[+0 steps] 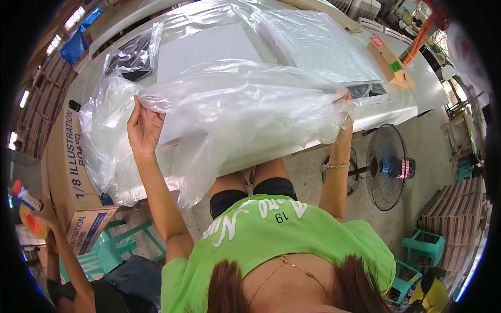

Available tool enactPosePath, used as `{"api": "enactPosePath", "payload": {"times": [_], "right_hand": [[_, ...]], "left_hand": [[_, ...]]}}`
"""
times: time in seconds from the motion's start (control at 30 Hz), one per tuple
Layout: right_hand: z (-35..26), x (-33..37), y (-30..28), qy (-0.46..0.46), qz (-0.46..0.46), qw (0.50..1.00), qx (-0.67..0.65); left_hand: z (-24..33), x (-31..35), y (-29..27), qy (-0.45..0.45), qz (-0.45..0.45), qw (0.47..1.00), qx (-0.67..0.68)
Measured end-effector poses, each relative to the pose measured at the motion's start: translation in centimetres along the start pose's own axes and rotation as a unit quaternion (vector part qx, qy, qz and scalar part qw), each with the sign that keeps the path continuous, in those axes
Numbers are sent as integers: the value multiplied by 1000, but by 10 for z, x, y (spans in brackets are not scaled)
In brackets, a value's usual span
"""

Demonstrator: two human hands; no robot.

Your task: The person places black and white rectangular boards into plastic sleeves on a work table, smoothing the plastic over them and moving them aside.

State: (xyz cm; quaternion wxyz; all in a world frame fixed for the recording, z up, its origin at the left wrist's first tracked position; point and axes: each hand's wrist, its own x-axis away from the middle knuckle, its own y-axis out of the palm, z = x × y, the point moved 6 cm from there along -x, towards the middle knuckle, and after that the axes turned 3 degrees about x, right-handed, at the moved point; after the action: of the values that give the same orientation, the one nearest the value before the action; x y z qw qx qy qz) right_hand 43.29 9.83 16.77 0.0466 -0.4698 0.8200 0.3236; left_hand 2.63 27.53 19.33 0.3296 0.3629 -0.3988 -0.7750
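A large sheet of clear plastic (235, 94), which may be an opened-out bag, stretches between my hands above the table. My left hand (145, 128) pinches its left end, thumb and fingers closed on the film. At the other end my right hand (344, 107) grips the plastic, its fingers partly covered by the crumpled film. Loose folds hang over the table's near edge and spread to the left. Beneath and behind lies a flat pale board (209, 47) on the silvery table (386, 112). Back left is a dark item in clear wrapping (136, 55).
A stack of clear plastic (318, 44) and a small open carton (389, 60) lie at the right. A long cardboard box (65, 161) stands left, above green stools (117, 245). A standing fan (387, 167) is near right. Another person's hand (44, 211) holds something orange at lower left.
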Motion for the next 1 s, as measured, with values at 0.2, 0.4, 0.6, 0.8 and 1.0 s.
{"api": "enactPosePath", "payload": {"times": [0.2, 0.4, 0.6, 0.8, 1.0], "right_hand": [[-14, -15, -1, -27, -75, 995, 63], [-24, -8, 94, 84, -290, 953, 1], [2, 11, 121, 107, -347, 930, 51], [14, 79, 125, 270, -670, 665, -190], [37, 100, 78, 339, -573, 722, -187]], "left_hand": [[31, 7, 40, 97, 228, 610, -753], [-34, -12, 208, 195, -41, 512, -835], [-128, -14, 196, -61, -292, 510, -807], [-106, -22, 155, -190, -118, 770, -597], [-79, -6, 102, -274, 237, 827, -430]]}}
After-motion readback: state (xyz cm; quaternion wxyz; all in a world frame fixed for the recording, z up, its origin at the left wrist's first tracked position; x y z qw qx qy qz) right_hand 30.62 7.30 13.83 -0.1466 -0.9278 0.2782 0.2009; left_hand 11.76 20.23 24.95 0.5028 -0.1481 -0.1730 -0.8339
